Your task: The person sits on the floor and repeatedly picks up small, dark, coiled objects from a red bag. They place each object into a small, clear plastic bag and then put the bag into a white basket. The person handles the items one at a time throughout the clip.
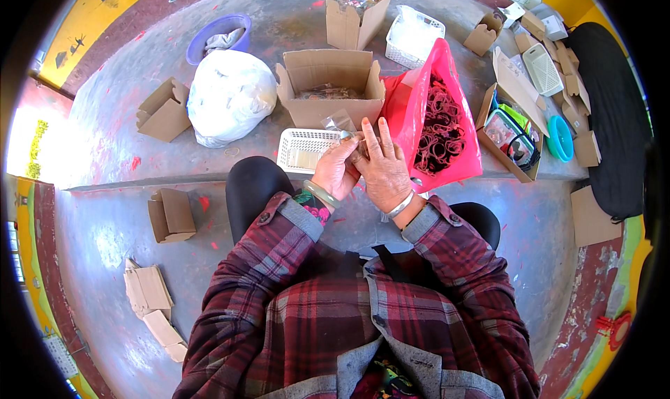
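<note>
Currently both hands meeting at frame centre: left hand (336,170) pinching a small clear plastic packet (342,122); right hand (383,167) open-fingered, touching it, white mesh basket (301,150) just left.

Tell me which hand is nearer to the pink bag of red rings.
Right. The right hand lies beside the pink bag, at its left edge. The left hand sits farther left, by the white basket, with the right hand between it and the bag.
</note>
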`<control>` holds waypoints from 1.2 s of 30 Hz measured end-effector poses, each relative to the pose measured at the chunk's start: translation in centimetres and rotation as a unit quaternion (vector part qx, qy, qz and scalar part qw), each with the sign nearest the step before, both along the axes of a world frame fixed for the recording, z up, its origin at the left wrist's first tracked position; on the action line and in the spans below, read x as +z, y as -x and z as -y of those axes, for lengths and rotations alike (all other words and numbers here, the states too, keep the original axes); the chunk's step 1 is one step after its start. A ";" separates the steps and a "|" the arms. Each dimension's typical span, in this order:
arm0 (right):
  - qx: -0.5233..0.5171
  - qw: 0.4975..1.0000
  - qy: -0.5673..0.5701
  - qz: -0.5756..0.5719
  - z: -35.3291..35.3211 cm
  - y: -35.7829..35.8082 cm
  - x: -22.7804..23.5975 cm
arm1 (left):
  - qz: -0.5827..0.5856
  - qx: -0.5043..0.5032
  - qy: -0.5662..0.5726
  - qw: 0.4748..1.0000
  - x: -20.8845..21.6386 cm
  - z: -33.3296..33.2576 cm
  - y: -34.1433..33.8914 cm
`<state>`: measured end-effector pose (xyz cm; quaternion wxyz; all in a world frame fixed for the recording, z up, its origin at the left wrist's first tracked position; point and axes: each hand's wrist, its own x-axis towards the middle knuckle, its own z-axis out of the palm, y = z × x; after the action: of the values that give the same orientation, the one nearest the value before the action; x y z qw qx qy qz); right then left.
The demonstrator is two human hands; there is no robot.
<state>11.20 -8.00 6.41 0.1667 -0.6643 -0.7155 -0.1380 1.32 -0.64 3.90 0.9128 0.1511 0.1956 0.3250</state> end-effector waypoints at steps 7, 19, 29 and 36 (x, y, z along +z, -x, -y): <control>0.020 0.999 0.028 0.003 0.0 -0.3 0.3 | -0.015 0.033 -0.045 0.998 1.0 -0.6 0.7; 0.032 0.998 0.051 0.004 0.3 -0.2 0.1 | -0.021 0.062 -0.036 0.997 -0.1 -1.9 0.9; 0.036 0.998 0.045 -0.003 0.2 -0.3 0.4 | -0.023 0.058 -0.010 0.998 -0.2 -1.9 0.8; 0.030 0.999 0.035 0.018 0.1 -0.3 0.5 | -0.031 0.054 -0.027 0.998 0.6 -1.5 0.7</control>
<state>11.47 -8.09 6.87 0.1349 -0.6453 -0.7424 -0.1195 0.62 0.89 4.45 0.8829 0.1752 0.2232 0.3741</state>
